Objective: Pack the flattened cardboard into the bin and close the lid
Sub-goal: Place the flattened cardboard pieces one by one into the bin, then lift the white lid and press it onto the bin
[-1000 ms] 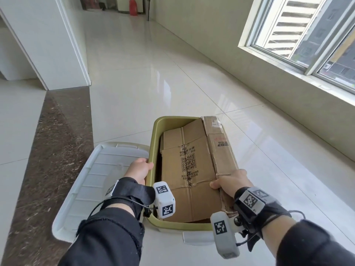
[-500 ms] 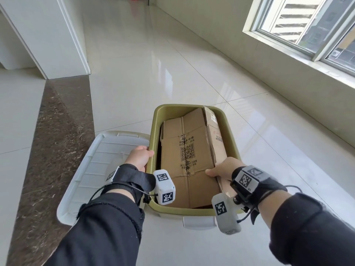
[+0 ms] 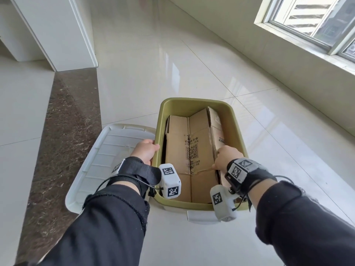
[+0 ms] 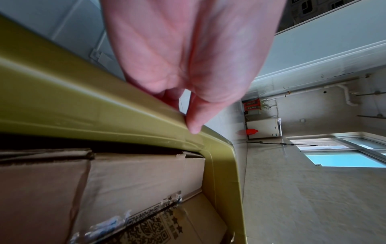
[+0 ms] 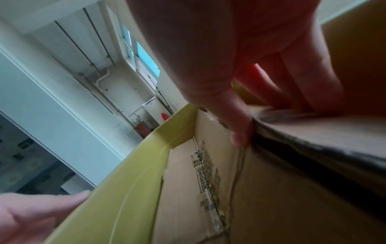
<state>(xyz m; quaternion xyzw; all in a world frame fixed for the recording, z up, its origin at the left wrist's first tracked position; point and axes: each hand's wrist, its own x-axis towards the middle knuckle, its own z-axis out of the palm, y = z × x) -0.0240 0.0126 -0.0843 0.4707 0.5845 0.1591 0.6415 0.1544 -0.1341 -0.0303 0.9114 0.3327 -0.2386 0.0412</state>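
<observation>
An olive-green bin (image 3: 194, 102) stands on the floor with flattened brown cardboard (image 3: 190, 143) lying inside it, its QR print facing up. The cardboard's right flap (image 3: 217, 127) stands folded up along the bin's right wall. My right hand (image 3: 221, 158) pinches that fold: in the right wrist view the thumb (image 5: 240, 132) lies on the flat cardboard (image 5: 188, 189) and the fingers (image 5: 296, 85) curl behind the flap. My left hand (image 3: 151, 148) grips the bin's left rim (image 4: 83, 102), thumb (image 4: 194, 125) on top. The white lid (image 3: 107, 160) lies upturned on the floor left of the bin.
Glossy pale tiles surround the bin, with a dark marble strip (image 3: 63, 131) to the left. A white wall corner (image 3: 63, 35) stands at the far left, and a wall with a window (image 3: 311, 20) runs along the right. The bin's white latch (image 3: 199, 216) faces me.
The cardboard's right flap, which overhung the bin's right rim, now stands inside the bin. My right hand moved inward and down with it. My left hand stayed on the rim.
</observation>
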